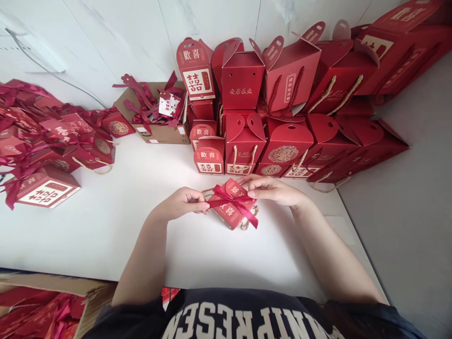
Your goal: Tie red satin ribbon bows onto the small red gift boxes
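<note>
1. A small red gift box point(231, 207) lies on the white table point(141, 226), just in front of the person, between both hands.
2. A dark red ribbon point(235, 203) is tied across the box in a bow — one tail trails off towards the lower right corner.
3. The left hand point(181, 203) sits at the box's left end; its thumb and fingers are pressed together on the left loop of the ribbon.
4. The right hand point(271, 189) comes in from the right, over the far end of the box. Its fingertips rest at the box's top edge by the bow, but whether they pinch the ribbon or only touch the box I cannot tell.
5. A twisted cord handle point(249, 221) peeks out beneath the box on its right side.
6. Behind the box, against the wall, stands a stack of larger red gift bags point(282, 108) with rope handles, some with flaps up.
7. To the left of the stack an open cardboard box point(158, 132) holds loose ribbons and bows.
8. Far left, a heap of finished ribbon-tied boxes point(52, 141) covers that end of the table — well apart from the hands.
9. At the lower left edge another carton point(63, 292) shows more red pieces.
</note>
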Motion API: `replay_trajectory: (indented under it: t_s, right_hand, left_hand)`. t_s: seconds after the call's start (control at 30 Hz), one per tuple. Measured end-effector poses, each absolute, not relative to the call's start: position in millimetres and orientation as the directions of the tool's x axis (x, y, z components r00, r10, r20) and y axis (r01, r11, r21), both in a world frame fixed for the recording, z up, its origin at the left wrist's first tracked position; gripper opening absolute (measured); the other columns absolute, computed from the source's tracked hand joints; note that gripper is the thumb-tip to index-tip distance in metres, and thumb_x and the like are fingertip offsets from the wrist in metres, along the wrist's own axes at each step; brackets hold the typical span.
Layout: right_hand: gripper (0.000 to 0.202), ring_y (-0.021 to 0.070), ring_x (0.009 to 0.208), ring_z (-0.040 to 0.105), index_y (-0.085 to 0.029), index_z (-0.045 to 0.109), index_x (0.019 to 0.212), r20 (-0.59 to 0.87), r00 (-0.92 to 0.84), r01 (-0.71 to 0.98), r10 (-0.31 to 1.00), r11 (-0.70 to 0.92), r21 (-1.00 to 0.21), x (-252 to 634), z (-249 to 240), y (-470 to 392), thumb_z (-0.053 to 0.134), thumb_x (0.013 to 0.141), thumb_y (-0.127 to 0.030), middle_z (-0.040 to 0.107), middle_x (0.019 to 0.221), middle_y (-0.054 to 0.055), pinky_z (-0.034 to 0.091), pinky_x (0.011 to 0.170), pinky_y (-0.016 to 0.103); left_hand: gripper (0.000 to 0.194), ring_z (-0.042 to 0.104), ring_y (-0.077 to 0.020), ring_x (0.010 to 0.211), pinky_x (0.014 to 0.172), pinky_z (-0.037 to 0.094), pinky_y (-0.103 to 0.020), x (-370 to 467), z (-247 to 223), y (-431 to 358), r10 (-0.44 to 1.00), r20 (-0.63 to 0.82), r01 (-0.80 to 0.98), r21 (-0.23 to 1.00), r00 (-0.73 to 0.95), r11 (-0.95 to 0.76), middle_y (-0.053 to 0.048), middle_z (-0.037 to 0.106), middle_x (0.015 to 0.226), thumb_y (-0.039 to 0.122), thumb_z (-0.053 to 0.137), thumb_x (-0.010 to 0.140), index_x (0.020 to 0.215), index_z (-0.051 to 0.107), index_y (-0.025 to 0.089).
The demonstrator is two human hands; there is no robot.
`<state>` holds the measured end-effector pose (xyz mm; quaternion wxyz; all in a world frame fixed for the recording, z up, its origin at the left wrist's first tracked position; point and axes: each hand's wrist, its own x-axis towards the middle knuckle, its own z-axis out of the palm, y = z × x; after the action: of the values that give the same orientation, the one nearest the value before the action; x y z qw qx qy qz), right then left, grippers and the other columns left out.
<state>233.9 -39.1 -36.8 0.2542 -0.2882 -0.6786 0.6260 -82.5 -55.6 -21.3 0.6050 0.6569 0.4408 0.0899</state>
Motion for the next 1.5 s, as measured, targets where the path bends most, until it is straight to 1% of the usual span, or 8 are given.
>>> replay_trajectory:
  t_s: [0.1, 0.2, 0.4, 0.63, 0.87, 1.07, 1.3, 1.5]
  right_hand:
    - [0.034, 0.0262, 0.126, 0.051, -0.018, 0.066, 0.072, -0.013, -0.709, 0.097, 0.705, 0.08, -0.992, 232.2, -31.8, -41.4, 0.061, 0.091, -0.045, 0.059, 0.131, 0.008, 0.037, 0.108, 0.044]
    - [0.031, 0.0248, 0.125, 0.053, -0.021, 0.072, 0.09, -0.006, -0.694, 0.096, 0.72, 0.084, -0.992, 229.7, -27.3, -44.1, 0.056, 0.094, -0.047, 0.059, 0.133, 0.007, 0.039, 0.107, 0.043]
    - [0.032, 0.0258, 0.13, 0.05, -0.021, 0.074, 0.081, -0.007, -0.655, 0.082, 0.756, 0.062, -0.995, 229.3, -25.4, -47.3, 0.061, 0.091, -0.048, 0.056, 0.139, 0.006, 0.036, 0.11, 0.044]
    - [0.031, 0.0252, 0.13, 0.05, -0.02, 0.073, 0.077, 0.008, -0.623, 0.106, 0.782, 0.095, -0.99, 232.7, -23.7, -47.7, 0.061, 0.091, -0.045, 0.057, 0.136, 0.007, 0.034, 0.11, 0.043]
    - [0.031, 0.0248, 0.116, 0.057, -0.02, 0.067, 0.081, 0.001, -0.592, 0.198, 0.806, 0.147, -0.969, 234.4, -23.3, -43.8, 0.061, 0.089, -0.049, 0.065, 0.117, 0.007, 0.043, 0.099, 0.039]
    - [0.032, 0.027, 0.123, 0.052, -0.021, 0.067, 0.087, -0.048, -0.641, 0.294, 0.766, 0.187, -0.937, 241.3, -10.8, -47.2, 0.059, 0.09, -0.052, 0.061, 0.123, 0.009, 0.039, 0.103, 0.041]
    - [0.031, 0.0258, 0.127, 0.05, -0.021, 0.066, 0.08, 0.002, -0.65, 0.272, 0.76, 0.235, -0.933, 235.3, -13.6, -50.2, 0.059, 0.091, -0.049, 0.056, 0.132, 0.007, 0.036, 0.106, 0.039]
    - [0.035, 0.0189, 0.08, 0.058, -0.021, 0.06, 0.086, -0.015, -0.452, 0.47, 0.892, 0.224, -0.854, 239.6, -8.6, -51.2, 0.05, 0.093, -0.054, 0.064, 0.088, 0.004, 0.044, 0.072, 0.031]
  left_hand:
    - [0.031, 0.058, -0.0143, 0.073, 0.068, 0.047, -0.027, -77.5, -19.0, -57.2, 0.799, -0.315, 0.533, 0.846, 0.512, -0.008, -0.003, 0.066, 0.082, 0.046, 0.064, 0.084, 0.08, 0.065, 0.016]
    - [0.024, 0.06, -0.0189, 0.095, 0.081, 0.048, -0.031, -61.8, -17.0, -63.1, 0.952, 0.101, 0.569, 0.782, 0.288, -0.255, -0.005, 0.063, 0.102, 0.041, 0.064, 0.085, 0.098, 0.066, 0.021]
    - [0.031, 0.057, -0.0234, 0.115, 0.098, 0.045, -0.04, -32.7, -23.6, -76.7, 0.597, 0.521, 0.435, 0.41, 0.61, -0.802, -0.005, 0.064, 0.127, 0.024, 0.065, 0.086, 0.116, 0.07, 0.031]
    - [0.034, 0.059, -0.0246, 0.114, 0.093, 0.047, -0.04, -40.5, -35.5, -73.9, 0.509, 0.513, 0.452, 0.242, 0.691, -0.858, -0.003, 0.066, 0.13, 0.025, 0.066, 0.085, 0.118, 0.069, 0.032]
    - [0.011, 0.059, -0.024, 0.103, 0.091, 0.047, -0.041, -35.6, -32.0, -76.2, 0.688, 0.522, 0.364, 0.594, 0.504, -0.718, -0.007, 0.071, 0.113, 0.024, 0.063, 0.085, 0.08, 0.074, 0.024]
    - [0.024, 0.051, -0.0135, 0.073, 0.069, 0.042, -0.027, -33.2, -28.8, -72.9, 0.935, 0.138, 0.3, 0.923, 0.327, -0.241, -0.002, 0.057, 0.086, 0.032, 0.056, 0.09, 0.111, 0.06, 0.02]
    - [0.025, 0.041, -0.0091, 0.054, 0.055, 0.034, -0.021, -42.7, -29.2, -69.5, 0.857, -0.153, 0.27, 0.963, 0.492, 0.016, 0.006, 0.043, 0.061, 0.036, 0.057, 0.089, 0.108, 0.057, 0.02]
    - [0.03, 0.039, -0.0075, 0.051, 0.05, 0.03, -0.02, -47.4, -27.3, -69.5, 0.824, -0.22, 0.294, 0.953, 0.522, 0.068, 0.004, 0.046, 0.058, 0.043, 0.062, 0.086, 0.075, 0.051, 0.017]
